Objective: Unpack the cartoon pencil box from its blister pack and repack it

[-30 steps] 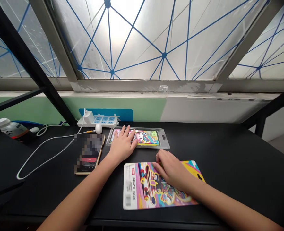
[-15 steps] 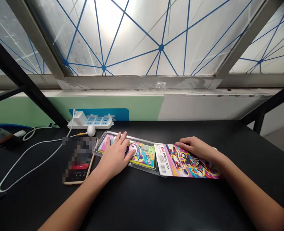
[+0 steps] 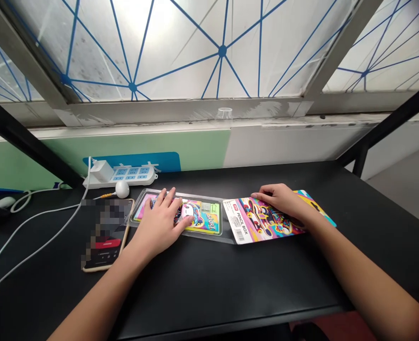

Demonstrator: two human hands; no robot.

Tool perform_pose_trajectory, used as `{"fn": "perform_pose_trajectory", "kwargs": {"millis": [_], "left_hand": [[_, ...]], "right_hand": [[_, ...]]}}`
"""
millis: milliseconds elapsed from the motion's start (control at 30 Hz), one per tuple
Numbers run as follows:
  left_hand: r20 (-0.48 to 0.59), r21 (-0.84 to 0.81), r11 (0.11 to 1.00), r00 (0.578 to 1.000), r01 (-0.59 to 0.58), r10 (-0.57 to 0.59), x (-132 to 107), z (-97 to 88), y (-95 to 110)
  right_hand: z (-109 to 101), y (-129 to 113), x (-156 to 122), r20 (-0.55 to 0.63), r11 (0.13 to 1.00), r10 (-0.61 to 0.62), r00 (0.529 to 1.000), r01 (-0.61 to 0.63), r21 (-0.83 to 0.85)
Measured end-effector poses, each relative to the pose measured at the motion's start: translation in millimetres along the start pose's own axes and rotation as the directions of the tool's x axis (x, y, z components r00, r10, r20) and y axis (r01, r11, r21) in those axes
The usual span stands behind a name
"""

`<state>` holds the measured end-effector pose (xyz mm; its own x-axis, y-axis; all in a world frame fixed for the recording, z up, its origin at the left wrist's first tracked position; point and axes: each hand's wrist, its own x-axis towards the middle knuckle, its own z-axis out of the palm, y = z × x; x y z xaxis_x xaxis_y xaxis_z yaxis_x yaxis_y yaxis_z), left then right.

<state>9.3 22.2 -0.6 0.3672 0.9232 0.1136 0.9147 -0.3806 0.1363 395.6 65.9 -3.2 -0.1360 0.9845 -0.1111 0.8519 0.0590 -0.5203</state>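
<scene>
A colourful pencil box [image 3: 212, 221] with a cartoon character and the word SPORT lies in a clear plastic tray [image 3: 227, 240] on the black desk. My left hand [image 3: 163, 215] rests over its left half, palm down with fingers spread, hiding part of the print. To the right lies a bright printed card [image 3: 252, 222] marked PENCIL BOX, its left edge against the tray's right end. My right hand [image 3: 282, 201] is closed on the card's far edge with fingers bent; my wrist covers part of the card, whose right end shows beyond it.
A phone [image 3: 104, 255] in a light-edged case lies left of the tray, its screen partly blurred. Behind it are a white power strip [image 3: 134, 176], a round white plug piece [image 3: 122, 189] and a looping white cable [image 3: 35, 220]. A clear cup [image 3: 225, 113] sits on the window ledge.
The card has turned so that its right end points farther away, and more of it shows past my right wrist. My left hand stays on the pencil box. The camera view has shifted.
</scene>
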Motion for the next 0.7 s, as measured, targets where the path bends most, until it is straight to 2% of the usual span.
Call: {"fn": "perform_pose_trajectory", "kwargs": {"millis": [267,467,600,700], "left_hand": [[0.008,-0.031,0.999,0.999,-0.034,0.034,0.2,-5.1,-8.5],[-0.021,-0.102,0.995,1.0,-0.004,0.002,1.3,3.5,10.2],[0.005,-0.32,0.945,0.998,-0.062,0.067,-5.3,-1.5,31.3],[-0.012,-0.588,0.799,0.99,-0.123,0.143,-10.7,-10.7,36.8]], "right_hand": [[-5.9,-2.5,-5.3,-0.119,1.0,0.004,0.993,-0.003,0.006],[11.3,-29.5,-12.8,-0.133,0.999,0.031,0.991,-0.025,0.048],[27.5,-51.5,-17.6,-0.115,0.998,0.005,0.993,0.002,0.068],[36.1,-56.7,-17.0,-0.08,0.997,-0.024,0.996,0.03,0.072]]}}
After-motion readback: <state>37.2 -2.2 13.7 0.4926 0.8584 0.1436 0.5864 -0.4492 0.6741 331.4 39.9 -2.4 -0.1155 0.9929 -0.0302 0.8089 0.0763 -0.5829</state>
